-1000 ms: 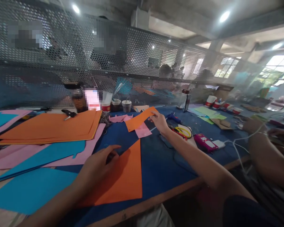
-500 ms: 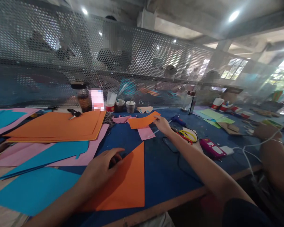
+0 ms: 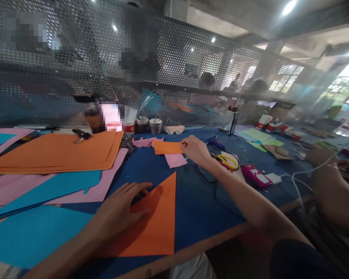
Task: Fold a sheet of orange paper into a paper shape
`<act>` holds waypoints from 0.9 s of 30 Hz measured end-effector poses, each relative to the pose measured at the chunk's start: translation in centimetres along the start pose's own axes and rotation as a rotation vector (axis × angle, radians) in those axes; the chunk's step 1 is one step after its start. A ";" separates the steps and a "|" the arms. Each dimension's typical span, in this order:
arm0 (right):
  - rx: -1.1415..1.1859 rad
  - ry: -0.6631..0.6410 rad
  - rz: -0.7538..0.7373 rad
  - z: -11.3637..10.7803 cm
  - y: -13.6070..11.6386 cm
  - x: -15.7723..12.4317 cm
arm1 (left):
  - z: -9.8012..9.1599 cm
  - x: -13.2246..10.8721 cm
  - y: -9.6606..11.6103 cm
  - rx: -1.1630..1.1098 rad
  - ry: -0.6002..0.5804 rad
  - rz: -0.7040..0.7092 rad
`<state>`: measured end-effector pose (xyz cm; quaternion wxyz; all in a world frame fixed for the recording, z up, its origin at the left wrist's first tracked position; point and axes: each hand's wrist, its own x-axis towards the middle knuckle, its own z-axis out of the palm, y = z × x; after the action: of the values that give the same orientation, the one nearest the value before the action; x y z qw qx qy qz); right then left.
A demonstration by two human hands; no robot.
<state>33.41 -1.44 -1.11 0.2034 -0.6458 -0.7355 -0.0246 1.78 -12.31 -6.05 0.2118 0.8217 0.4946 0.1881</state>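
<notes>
My left hand (image 3: 120, 211) lies flat with its fingers spread on an orange paper triangle (image 3: 157, 224) near the table's front edge. My right hand (image 3: 196, 149) reaches forward and pinches one end of a small orange paper strip (image 3: 167, 147), which lies low over the blue table cover (image 3: 197, 201). A pink paper scrap (image 3: 175, 159) lies just under the strip, and more pink scraps (image 3: 145, 142) sit behind it.
A stack of orange sheets (image 3: 61, 153) with scissors (image 3: 81, 135) on top lies at the left, over pink (image 3: 104, 182) and blue sheets (image 3: 31, 232). Cups (image 3: 155, 126) stand by the mesh screen (image 3: 163, 77). A glue gun (image 3: 215, 143), cables and a pink device (image 3: 254, 175) lie right. Another person's arm (image 3: 331, 193) is at far right.
My right hand has lowered the orange strip from a raised tilt down onto the pink scraps. My left hand has flattened its fingers on the triangle.
</notes>
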 end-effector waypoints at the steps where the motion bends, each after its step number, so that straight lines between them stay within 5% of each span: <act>1: -0.007 -0.021 -0.030 0.0 -0.3 0.2 | 0.1 0.0 -0.1 0.000 -0.002 0.007; 12: -0.090 -0.254 -0.115 3.6 2.0 4.3 | -0.1 0.2 0.3 0.000 -0.041 -0.001; 22: -0.107 -0.281 -0.108 3.0 2.4 5.1 | 0.3 0.3 -0.8 0.032 -0.021 0.023; 27: -0.205 -0.214 0.053 2.2 3.4 5.8 | 0.4 0.0 -0.7 0.060 -0.016 0.024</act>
<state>35.58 5.23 -2.02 0.0573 -0.6815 -0.7291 -0.0253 1.44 -12.04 -6.76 0.1886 0.8349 0.4886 0.1693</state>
